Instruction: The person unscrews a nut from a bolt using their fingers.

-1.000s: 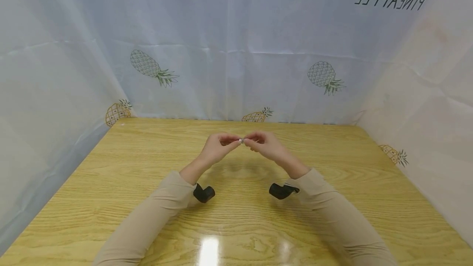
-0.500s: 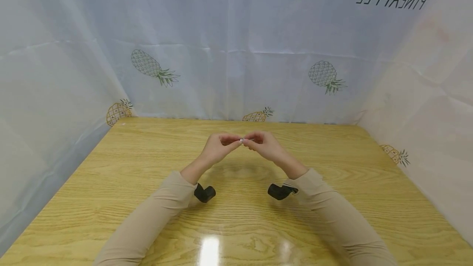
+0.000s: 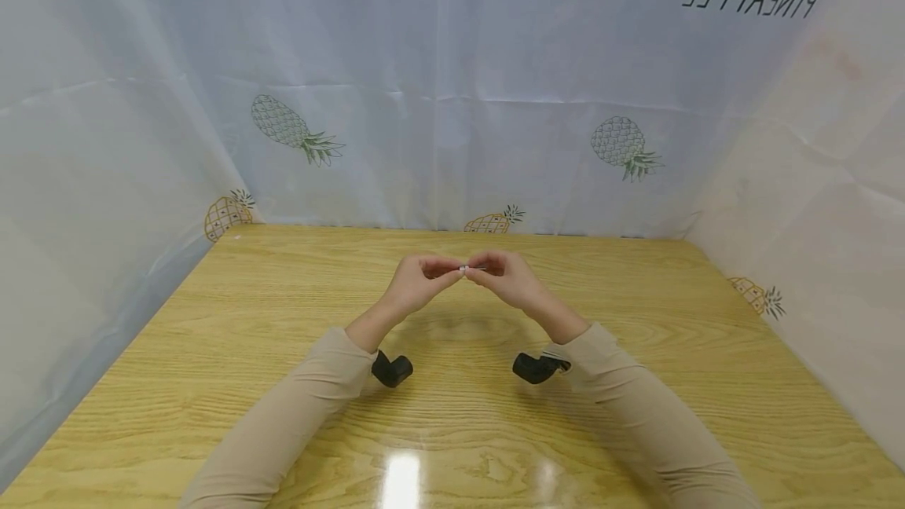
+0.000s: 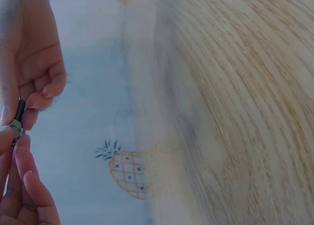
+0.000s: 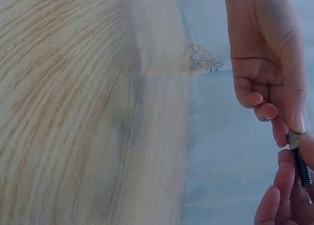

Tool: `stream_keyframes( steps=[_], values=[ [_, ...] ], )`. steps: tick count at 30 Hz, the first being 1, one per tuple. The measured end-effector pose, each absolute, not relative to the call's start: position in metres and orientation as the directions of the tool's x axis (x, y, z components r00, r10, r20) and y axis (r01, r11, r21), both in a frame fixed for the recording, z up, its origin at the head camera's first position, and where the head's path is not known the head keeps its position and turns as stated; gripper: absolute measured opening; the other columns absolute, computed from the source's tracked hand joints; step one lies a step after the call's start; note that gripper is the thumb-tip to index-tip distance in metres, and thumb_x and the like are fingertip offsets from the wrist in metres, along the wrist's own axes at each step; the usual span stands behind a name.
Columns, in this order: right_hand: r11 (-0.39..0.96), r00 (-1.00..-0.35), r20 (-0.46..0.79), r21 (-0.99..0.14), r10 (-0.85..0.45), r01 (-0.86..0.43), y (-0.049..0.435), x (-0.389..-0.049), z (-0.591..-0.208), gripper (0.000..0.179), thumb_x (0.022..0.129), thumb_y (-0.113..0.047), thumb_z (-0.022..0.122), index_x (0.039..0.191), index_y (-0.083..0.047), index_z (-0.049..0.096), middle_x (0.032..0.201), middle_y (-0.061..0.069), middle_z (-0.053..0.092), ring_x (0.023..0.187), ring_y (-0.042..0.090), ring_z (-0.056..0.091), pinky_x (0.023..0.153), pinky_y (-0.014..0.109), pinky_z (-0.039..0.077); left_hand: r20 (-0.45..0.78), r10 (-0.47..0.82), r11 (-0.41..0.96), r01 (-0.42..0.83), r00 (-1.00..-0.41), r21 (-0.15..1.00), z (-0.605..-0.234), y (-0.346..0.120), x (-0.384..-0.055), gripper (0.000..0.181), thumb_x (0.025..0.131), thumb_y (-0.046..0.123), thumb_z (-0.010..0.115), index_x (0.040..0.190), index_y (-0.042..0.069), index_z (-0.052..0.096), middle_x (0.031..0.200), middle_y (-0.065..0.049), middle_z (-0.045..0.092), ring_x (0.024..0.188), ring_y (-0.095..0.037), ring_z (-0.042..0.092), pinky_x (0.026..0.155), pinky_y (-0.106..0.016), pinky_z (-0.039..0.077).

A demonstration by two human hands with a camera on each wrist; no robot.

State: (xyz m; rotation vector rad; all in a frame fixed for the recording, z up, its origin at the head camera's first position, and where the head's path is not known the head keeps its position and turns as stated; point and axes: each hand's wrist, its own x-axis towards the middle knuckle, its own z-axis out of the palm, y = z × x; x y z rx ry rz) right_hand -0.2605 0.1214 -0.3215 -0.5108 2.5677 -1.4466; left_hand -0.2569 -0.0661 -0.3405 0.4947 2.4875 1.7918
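My left hand (image 3: 417,284) and right hand (image 3: 512,281) meet fingertip to fingertip above the table. Between them is a small bolt (image 5: 303,170), its dark threaded shank pointing toward the right palm. Left thumb and fingers pinch its head end. A silvery nut (image 5: 294,144) sits on the shank close to the head, and the right thumb and forefinger pinch at it. The left wrist view shows the shank (image 4: 20,109) rising between the right fingers, with fingertips covering part of the metal.
A wood-grain table (image 3: 452,415) spreads beneath both arms. White curtains printed with pineapples (image 3: 438,155) enclose it at the back and both sides. A black camera mount hangs from the left sleeve (image 3: 392,370), another from the right sleeve (image 3: 537,368).
The right fingertips have shifted slightly at the bolt, and more of the shank now shows beside them. Both arms stay nearly where they were.
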Motion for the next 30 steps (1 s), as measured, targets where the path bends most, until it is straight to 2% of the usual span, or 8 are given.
stream_keyframes(
  steps=[4, 9, 20, 24, 30],
  values=[
    [0.487, -0.934, 0.04, -0.845, -0.354, -0.221, 0.1216, -0.2595, -0.3217, 0.03, 0.092, -0.024, 0.059, 0.116, -0.006, 0.061, 0.117, 0.015, 0.063, 0.107, 0.027, 0.061, 0.092, 0.044, 0.049, 0.163, 0.279, 0.294, 0.245, -0.947, 0.924, -0.3404, -0.0659, -0.2566, 0.024, 0.089, 0.023, 0.064, 0.11, 0.011, 0.07, 0.113, -0.008, 0.068, 0.096, -0.019, 0.064, 0.081, -0.03, 0.053],
    [0.487, -0.938, 0.046, -0.845, -0.344, -0.22, 0.1222, -0.259, -0.3219, 0.029, 0.092, -0.023, 0.06, 0.115, -0.006, 0.062, 0.117, 0.014, 0.063, 0.107, 0.026, 0.061, 0.091, 0.039, 0.05, 0.167, 0.274, 0.303, 0.25, -0.947, 0.919, -0.3412, -0.0656, -0.2567, 0.024, 0.089, 0.022, 0.064, 0.109, 0.011, 0.07, 0.113, -0.008, 0.068, 0.095, -0.019, 0.064, 0.079, -0.029, 0.053],
    [0.429, -0.932, 0.081, -0.871, -0.354, -0.239, 0.1235, -0.2596, -0.3234, 0.029, 0.089, -0.016, 0.064, 0.115, -0.004, 0.062, 0.117, 0.016, 0.063, 0.107, 0.027, 0.061, 0.088, 0.035, 0.053, 0.134, 0.246, 0.27, 0.201, -0.96, 0.942, -0.3422, -0.0638, -0.2584, 0.024, 0.088, 0.024, 0.066, 0.108, 0.012, 0.071, 0.113, -0.007, 0.069, 0.101, -0.019, 0.064, 0.085, -0.033, 0.053],
    [0.414, -0.93, 0.069, -0.882, -0.362, -0.226, 0.124, -0.2594, -0.3228, 0.036, 0.088, -0.019, 0.066, 0.12, -0.005, 0.059, 0.119, 0.016, 0.062, 0.108, 0.028, 0.061, 0.09, 0.038, 0.052, 0.135, 0.254, 0.258, 0.202, -0.958, 0.945, -0.341, -0.0639, -0.2572, 0.024, 0.088, 0.02, 0.065, 0.11, 0.01, 0.07, 0.115, -0.009, 0.068, 0.101, -0.021, 0.064, 0.086, -0.033, 0.053],
    [0.434, -0.928, 0.025, -0.879, -0.372, -0.198, 0.123, -0.2599, -0.3235, 0.036, 0.095, -0.032, 0.054, 0.117, -0.005, 0.061, 0.111, 0.017, 0.065, 0.105, 0.034, 0.059, 0.093, 0.047, 0.048, 0.137, 0.27, 0.264, 0.21, -0.953, 0.941, -0.3394, -0.0629, -0.2565, 0.025, 0.088, 0.02, 0.065, 0.111, 0.01, 0.07, 0.113, -0.01, 0.068, 0.099, -0.02, 0.065, 0.085, -0.032, 0.054]
  ],
)
